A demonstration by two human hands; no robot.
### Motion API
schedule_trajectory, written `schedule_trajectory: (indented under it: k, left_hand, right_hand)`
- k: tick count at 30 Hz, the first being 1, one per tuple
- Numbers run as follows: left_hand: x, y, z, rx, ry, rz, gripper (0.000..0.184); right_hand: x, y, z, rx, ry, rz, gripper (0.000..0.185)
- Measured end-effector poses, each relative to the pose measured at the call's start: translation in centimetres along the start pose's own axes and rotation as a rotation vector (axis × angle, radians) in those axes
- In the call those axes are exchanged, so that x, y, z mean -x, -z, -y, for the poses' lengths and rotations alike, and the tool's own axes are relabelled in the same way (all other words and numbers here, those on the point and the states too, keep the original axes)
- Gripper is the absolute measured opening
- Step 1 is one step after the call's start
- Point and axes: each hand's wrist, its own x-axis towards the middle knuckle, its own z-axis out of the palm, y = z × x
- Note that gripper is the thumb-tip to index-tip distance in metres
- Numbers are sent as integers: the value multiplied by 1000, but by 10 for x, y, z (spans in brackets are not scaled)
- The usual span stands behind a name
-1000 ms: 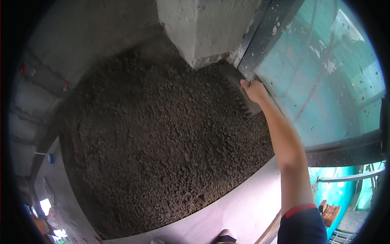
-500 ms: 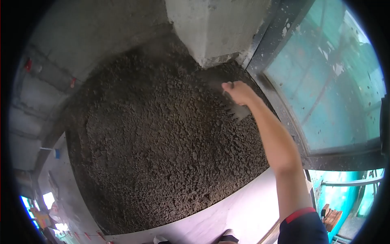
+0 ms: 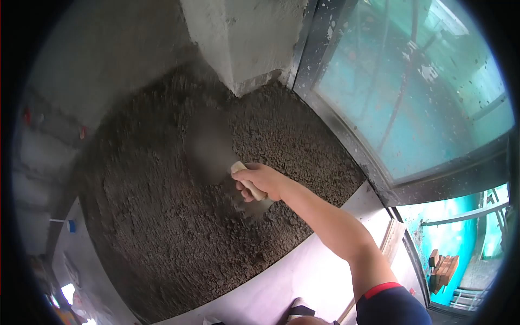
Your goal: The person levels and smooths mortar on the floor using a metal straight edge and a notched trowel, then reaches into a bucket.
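Note:
My right hand is closed around the pale handle of a notched trowel. Its blade lies low over the dark, crumbly mortar bed, and part of it is hidden under the hand. Just beyond the handle is a smooth, blurred grey patch in the rough mortar; whether this is levelled mortar or airborne dust I cannot tell. My left hand does not show. A small skin-toned shape at the bottom edge is too cut off to identify.
A concrete pillar meets the mortar at the back. Along the right stands a framed glass panel. Pale floor tiles border the near side, with a shoe on them. Bricks are stacked at lower right.
My right hand has moved with the trowel from beside the pillar and glass panel, leftward and nearer to me. The view has shifted somewhat, and the smooth grey patch now shows.

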Motion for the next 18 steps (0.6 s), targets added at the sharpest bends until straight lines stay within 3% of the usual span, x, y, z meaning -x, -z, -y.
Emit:
schedule_trajectory:
  k: [2, 5, 8, 12, 18]
  left_hand:
    - [-1, 0, 1, 2, -1, -1, 64]
    - [-2, -2, 5, -2, -2, -3, 63]
    - [-1, 1, 9, -15, -12, 10, 62]
    - [1, 8, 11, -26, -11, 41, 60]
    - [-7, 15, 16, -40, -19, 63, 58]
  right_hand:
    - [-3, -4, -14, -408, -7, 158, 26]
    - [-22, -6, -10, -380, 17, 44, 21]
    - [-66, 10, -7, -94, 208, -266, 21]
    - [-84, 58, 15, -513, 476, -533, 18]
    - [-74, 68, 13, -811, 566, -896, 11]
